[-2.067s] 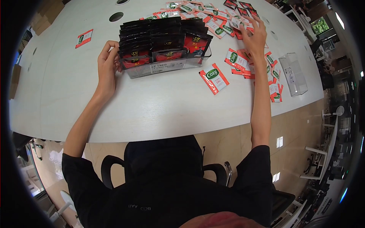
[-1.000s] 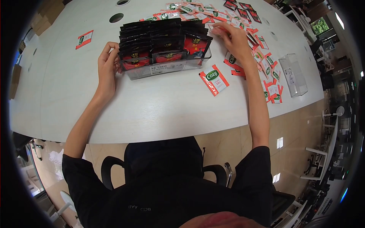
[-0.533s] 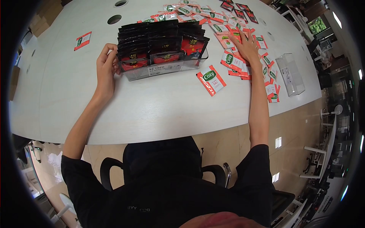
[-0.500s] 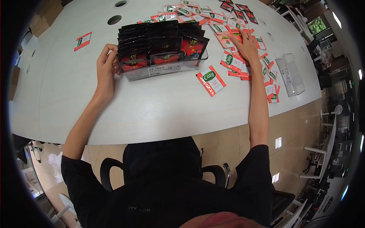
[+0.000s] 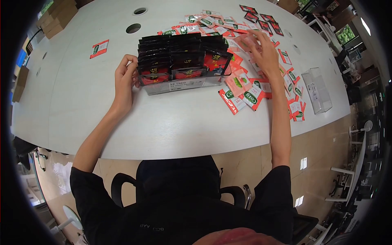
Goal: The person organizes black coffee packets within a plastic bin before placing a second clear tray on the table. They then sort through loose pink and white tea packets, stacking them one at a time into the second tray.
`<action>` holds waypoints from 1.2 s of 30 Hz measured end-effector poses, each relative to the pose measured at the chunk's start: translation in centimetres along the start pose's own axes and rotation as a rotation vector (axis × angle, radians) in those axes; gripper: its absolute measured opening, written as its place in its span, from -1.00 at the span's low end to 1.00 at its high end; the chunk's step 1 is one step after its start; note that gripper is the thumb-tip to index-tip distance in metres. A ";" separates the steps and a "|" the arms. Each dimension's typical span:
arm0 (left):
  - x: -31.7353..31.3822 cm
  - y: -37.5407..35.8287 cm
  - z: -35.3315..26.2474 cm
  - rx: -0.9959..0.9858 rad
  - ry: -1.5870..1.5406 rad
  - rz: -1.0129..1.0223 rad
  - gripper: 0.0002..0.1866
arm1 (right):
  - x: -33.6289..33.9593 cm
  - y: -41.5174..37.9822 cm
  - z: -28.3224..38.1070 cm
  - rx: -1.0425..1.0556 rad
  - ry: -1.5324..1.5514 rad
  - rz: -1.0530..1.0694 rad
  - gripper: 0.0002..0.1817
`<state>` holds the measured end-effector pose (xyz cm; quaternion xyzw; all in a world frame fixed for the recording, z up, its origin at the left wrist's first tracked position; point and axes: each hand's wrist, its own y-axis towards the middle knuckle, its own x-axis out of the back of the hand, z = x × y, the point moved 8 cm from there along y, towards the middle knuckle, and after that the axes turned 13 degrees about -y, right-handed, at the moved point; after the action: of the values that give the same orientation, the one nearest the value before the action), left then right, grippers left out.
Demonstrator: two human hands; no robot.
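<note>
My left hand (image 5: 125, 81) is curled around the left end of a clear plastic box (image 5: 183, 86) with a paper label on its front. Rows of black and red coffee sachets (image 5: 188, 61) stand upright in that box. My right hand (image 5: 264, 53) is over the spread of Cozy tea sachets, with a pinkish, blurred tea sachet (image 5: 246, 42) between thumb and fingers. Below it, a sachet with a green leaf picture (image 5: 238, 83) overlaps other tea sachets (image 5: 253, 96) close to the box's right end.
An upturned-looking clear plastic box (image 5: 317, 92) lies on the right of the white table (image 5: 171, 130). Several black-red sachets (image 5: 264, 25) are at the far right. One tea sachet (image 5: 99, 48) lies alone at left. A round cable hole (image 5: 133, 28) sits behind the coffee box.
Several tea sachets have slid from the pile toward the front, near the box's right end. My right hand has lifted slightly with a sachet. My left hand stays at the box; the view has shifted.
</note>
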<state>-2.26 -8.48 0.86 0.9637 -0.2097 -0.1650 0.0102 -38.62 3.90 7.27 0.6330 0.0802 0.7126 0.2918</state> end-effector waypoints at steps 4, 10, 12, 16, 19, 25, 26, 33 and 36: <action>-0.1 0.0 0.0 0.001 0.000 -0.002 -0.87 | -4.1 -0.9 2.0 0.193 0.074 0.133 -0.34; 0.1 0.1 0.1 0.001 0.015 -0.006 -0.86 | -4.9 -1.6 4.8 0.390 0.025 0.163 -0.51; 0.1 0.1 0.1 -0.004 0.015 -0.006 -0.86 | -4.4 -1.5 4.6 0.368 0.080 0.211 -0.51; 0.1 0.1 -0.2 -0.015 0.006 -0.011 -0.88 | -3.4 -0.7 1.8 0.245 0.083 0.141 -0.51; 0.1 0.1 -1.3 -0.094 -0.026 -0.009 -0.89 | -2.7 -0.1 -0.9 0.153 0.091 0.042 -0.61; 1.0 1.5 -5.0 -0.470 0.230 0.104 -0.67 | -1.4 -0.5 1.0 0.271 -0.151 -0.216 -0.53; 1.2 1.4 -5.6 -0.537 0.376 0.109 -0.63 | -1.8 -0.5 1.9 0.297 -0.076 -0.159 -0.50; 4.2 3.8 -6.5 -0.682 0.521 0.197 -0.74 | -5.1 -2.3 6.9 0.554 -0.021 0.033 -0.61; 6.4 4.3 -6.3 -0.648 0.531 0.190 -0.78 | -3.8 -1.0 3.8 0.426 -0.140 0.000 -0.65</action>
<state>3.55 -15.37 5.18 0.8960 -0.2251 0.0332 0.3813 -34.56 1.77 4.29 0.7282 0.2084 0.6340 0.1562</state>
